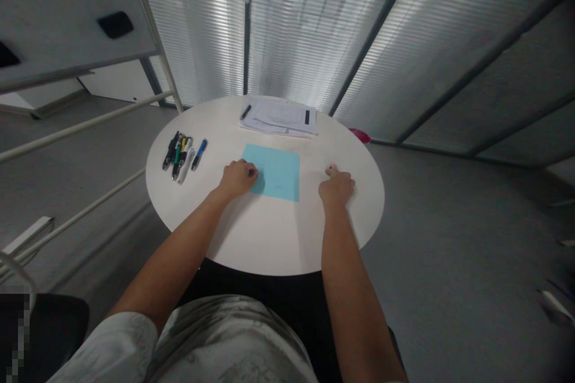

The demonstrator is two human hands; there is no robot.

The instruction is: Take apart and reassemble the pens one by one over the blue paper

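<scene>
A light blue sheet of paper (278, 173) lies flat on the white round table (269, 233). My left hand (237, 179) rests over the sheet's left edge, its fingers curled closed; a small dark thing (250, 172) shows at the fingertips, too little of it to name. To the right of the paper, apart from it, my right hand (336, 187) is closed low over the bare tabletop. Something small and dark (330, 169) shows by its thumb and finger, and its kind cannot be made out.
A bunch of several pens and markers (177, 155) lies at the table's left, with a blue pen (199, 154) beside it. Stacked papers (278, 116) sit at the far edge, a black pen (245, 112) on them. A white metal frame (166, 72) stands at the left.
</scene>
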